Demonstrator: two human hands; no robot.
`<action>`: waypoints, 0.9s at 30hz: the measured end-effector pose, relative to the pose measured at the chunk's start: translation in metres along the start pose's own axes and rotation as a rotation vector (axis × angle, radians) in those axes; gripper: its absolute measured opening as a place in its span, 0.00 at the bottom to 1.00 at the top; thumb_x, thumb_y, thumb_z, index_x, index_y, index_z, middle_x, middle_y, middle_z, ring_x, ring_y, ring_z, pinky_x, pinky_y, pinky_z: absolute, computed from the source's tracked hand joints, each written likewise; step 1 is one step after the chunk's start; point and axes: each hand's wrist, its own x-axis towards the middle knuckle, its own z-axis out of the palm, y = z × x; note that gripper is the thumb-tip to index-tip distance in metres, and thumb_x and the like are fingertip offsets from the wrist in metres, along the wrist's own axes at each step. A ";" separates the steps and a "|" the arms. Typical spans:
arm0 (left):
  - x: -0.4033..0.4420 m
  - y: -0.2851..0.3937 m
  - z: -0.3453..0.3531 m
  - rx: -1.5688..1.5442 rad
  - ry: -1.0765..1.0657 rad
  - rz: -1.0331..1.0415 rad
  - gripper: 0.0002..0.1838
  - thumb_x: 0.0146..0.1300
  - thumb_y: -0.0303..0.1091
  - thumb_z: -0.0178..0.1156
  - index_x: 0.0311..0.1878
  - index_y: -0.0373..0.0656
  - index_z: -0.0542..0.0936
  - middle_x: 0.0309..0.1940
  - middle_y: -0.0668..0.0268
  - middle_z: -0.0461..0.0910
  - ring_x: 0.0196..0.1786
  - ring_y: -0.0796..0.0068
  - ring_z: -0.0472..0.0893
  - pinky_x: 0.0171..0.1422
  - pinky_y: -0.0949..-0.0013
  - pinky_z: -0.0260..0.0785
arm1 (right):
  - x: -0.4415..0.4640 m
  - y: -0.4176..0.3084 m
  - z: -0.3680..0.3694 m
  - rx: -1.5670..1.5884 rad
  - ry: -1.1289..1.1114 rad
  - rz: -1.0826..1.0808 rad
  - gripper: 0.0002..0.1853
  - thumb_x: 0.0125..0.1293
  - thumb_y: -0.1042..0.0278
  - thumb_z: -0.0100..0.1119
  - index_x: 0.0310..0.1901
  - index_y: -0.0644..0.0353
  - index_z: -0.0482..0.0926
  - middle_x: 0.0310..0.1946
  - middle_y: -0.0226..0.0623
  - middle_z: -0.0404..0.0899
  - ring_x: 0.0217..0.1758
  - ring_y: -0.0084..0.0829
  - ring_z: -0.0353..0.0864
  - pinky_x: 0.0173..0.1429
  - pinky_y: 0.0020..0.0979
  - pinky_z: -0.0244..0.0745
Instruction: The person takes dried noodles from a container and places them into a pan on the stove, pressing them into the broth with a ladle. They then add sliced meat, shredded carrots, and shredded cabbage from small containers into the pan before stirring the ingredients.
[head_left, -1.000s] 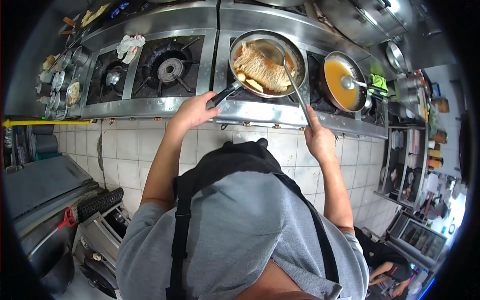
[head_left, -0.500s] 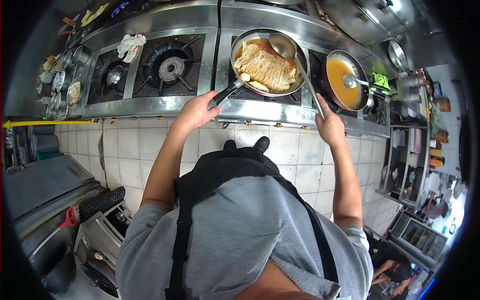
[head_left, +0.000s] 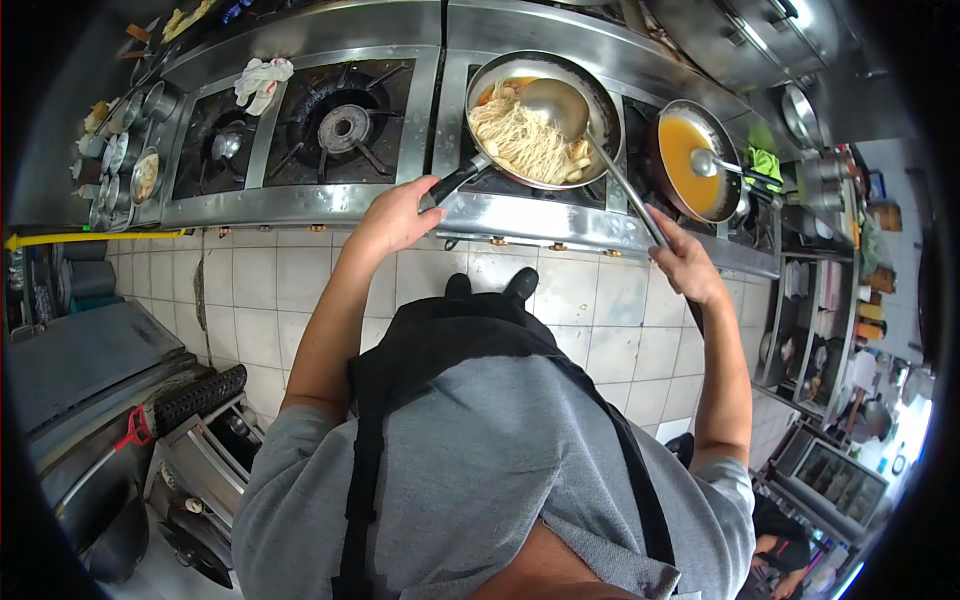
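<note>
Your right grip (head_left: 690, 264) clasps the ladle (head_left: 556, 108), noodles (head_left: 530, 142) at ten o'clock. Your left grip (head_left: 394, 214), nearer them, clasps the pan handle (head_left: 458, 181).

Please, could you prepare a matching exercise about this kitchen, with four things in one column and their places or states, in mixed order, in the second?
Column 1
1. Left hand
2. Right hand
3. Noodles
4. White cloth

Column 2
A. On the stove, beside a bare burner
B. Holding the long handle of the ladle
C. Closed around the black pan handle
D. Pale, lying in the pan

Right pairs: 1-C, 2-B, 3-D, 4-A.
</note>
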 end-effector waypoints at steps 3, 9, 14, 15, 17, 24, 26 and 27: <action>0.001 -0.002 0.002 -0.005 0.004 0.007 0.31 0.65 0.42 0.65 0.69 0.41 0.73 0.54 0.49 0.84 0.56 0.50 0.83 0.60 0.58 0.73 | -0.006 0.003 0.006 0.052 -0.012 0.040 0.34 0.66 0.78 0.56 0.76 0.57 0.65 0.71 0.45 0.72 0.75 0.31 0.69 0.77 0.30 0.60; 0.003 -0.009 0.005 -0.041 0.020 0.029 0.33 0.65 0.42 0.66 0.71 0.40 0.72 0.54 0.50 0.84 0.56 0.55 0.84 0.60 0.61 0.73 | -0.008 -0.008 0.031 -0.541 0.060 0.000 0.38 0.68 0.71 0.58 0.79 0.38 0.59 0.48 0.55 0.86 0.53 0.50 0.86 0.60 0.44 0.78; -0.001 -0.008 0.003 -0.088 -0.010 -0.008 0.34 0.65 0.42 0.67 0.71 0.39 0.71 0.53 0.51 0.85 0.52 0.59 0.84 0.58 0.62 0.74 | 0.005 0.027 0.060 -0.931 0.258 -0.103 0.42 0.65 0.71 0.56 0.79 0.32 0.56 0.28 0.45 0.84 0.27 0.47 0.83 0.41 0.48 0.81; -0.007 -0.013 0.006 -0.229 0.100 0.032 0.31 0.67 0.41 0.66 0.70 0.39 0.73 0.49 0.55 0.85 0.48 0.65 0.83 0.54 0.65 0.74 | 0.006 0.032 0.063 -0.932 0.258 -0.101 0.42 0.65 0.71 0.56 0.79 0.32 0.56 0.28 0.45 0.84 0.27 0.47 0.83 0.41 0.48 0.81; -0.014 -0.029 0.016 -0.536 0.378 0.123 0.23 0.70 0.40 0.64 0.63 0.38 0.77 0.41 0.62 0.85 0.40 0.77 0.80 0.46 0.71 0.72 | 0.006 0.038 0.065 -0.966 0.291 -0.042 0.42 0.64 0.72 0.56 0.79 0.33 0.57 0.26 0.43 0.83 0.26 0.44 0.83 0.37 0.46 0.81; -0.040 -0.142 0.141 -0.515 0.413 -0.195 0.09 0.72 0.37 0.61 0.40 0.40 0.80 0.25 0.69 0.77 0.30 0.81 0.76 0.36 0.71 0.69 | -0.013 0.026 0.080 -0.581 0.379 -0.096 0.40 0.65 0.73 0.57 0.78 0.39 0.59 0.29 0.48 0.84 0.30 0.51 0.84 0.38 0.48 0.80; -0.018 -0.161 0.208 -0.568 0.147 -0.270 0.18 0.66 0.45 0.67 0.45 0.38 0.81 0.29 0.62 0.84 0.32 0.66 0.83 0.40 0.62 0.74 | -0.020 0.022 0.081 -0.456 0.383 -0.045 0.39 0.65 0.74 0.58 0.78 0.41 0.60 0.31 0.50 0.85 0.34 0.53 0.85 0.41 0.48 0.81; -0.003 -0.165 0.236 -0.492 0.076 -0.285 0.23 0.64 0.48 0.69 0.52 0.39 0.78 0.31 0.63 0.83 0.32 0.70 0.82 0.38 0.65 0.74 | -0.021 0.023 0.081 -0.377 0.379 -0.108 0.38 0.66 0.74 0.58 0.77 0.42 0.61 0.33 0.52 0.85 0.37 0.54 0.86 0.44 0.47 0.81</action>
